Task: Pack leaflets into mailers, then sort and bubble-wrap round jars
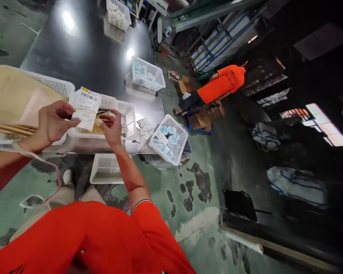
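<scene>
A white printed slip (88, 99) with a barcode and a yellow corner is held up in front of me over the white baskets. My left hand (53, 121) is closed, pinching the slip's left edge between thumb and fingers. A thin yellow band (85, 111) crosses the slip. Close to the slip's right edge, my right hand (112, 127) pinches a thin black strip (103, 111) whose kind I cannot make out. Below the hands stands a white basket (128, 120) with yellowish contents, partly hidden. Brown envelope-like sheets (8, 93) lie in the basket at left.
On the dark metal table (82, 57) stands a basket of blue-lidded tubs (148, 72). Another tub basket (169, 140) sits by the edge, near loose slips (144, 127). A white crate (107, 169) is below. Beyond, a person in orange (223, 83) stands by cardboard boxes (205, 118).
</scene>
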Available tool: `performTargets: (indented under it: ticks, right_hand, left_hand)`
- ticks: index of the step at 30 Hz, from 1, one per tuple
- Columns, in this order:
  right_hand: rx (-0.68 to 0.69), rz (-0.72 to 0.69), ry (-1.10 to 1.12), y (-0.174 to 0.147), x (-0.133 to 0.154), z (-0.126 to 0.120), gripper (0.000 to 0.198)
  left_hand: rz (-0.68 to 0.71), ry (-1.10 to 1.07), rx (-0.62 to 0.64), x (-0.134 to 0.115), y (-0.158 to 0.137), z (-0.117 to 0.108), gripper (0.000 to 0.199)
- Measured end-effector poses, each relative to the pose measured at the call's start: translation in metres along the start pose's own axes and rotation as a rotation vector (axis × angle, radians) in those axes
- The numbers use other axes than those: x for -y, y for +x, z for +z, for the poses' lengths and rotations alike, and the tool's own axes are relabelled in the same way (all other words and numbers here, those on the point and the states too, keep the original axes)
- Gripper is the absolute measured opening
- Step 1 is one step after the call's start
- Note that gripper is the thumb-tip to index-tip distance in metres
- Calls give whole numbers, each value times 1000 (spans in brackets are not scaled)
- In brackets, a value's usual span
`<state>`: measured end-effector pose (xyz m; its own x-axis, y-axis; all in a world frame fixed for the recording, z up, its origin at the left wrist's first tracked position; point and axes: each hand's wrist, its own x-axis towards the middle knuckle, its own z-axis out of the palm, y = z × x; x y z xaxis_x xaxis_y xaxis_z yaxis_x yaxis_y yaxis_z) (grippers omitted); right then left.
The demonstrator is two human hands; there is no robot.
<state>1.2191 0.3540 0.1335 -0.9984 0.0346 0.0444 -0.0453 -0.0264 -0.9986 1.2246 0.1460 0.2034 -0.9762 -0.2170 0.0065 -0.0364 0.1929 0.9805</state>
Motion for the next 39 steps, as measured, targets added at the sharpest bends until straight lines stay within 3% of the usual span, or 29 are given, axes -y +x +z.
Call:
performTargets:
  ticks: [3,10,16,26,32,39]
  right_hand:
    - [51,-32,-20,-7,11,28,67]
    - [86,-62,-79,-22,17,65,31]
    - [120,-59,-26,-55,26,106,42]
    - [216,-29,24,-126,38,180,35]
    - [259,-24,-15,-151,43,203,39]
    - [210,-32,15,-153,45,210,36]
  left_hand:
    - [-20,-21,-39,-3,-27,-19,48]
    - [-74,-102,-62,1,-68,-64,55]
    - [-64,-61,-99,14,-101,-114,57]
    - [-43,-65,-193,44,-166,-195,63]
    - [-39,-96,-224,42,-195,-218,62]
    - [-45,-46,-221,47,-216,-231,60]
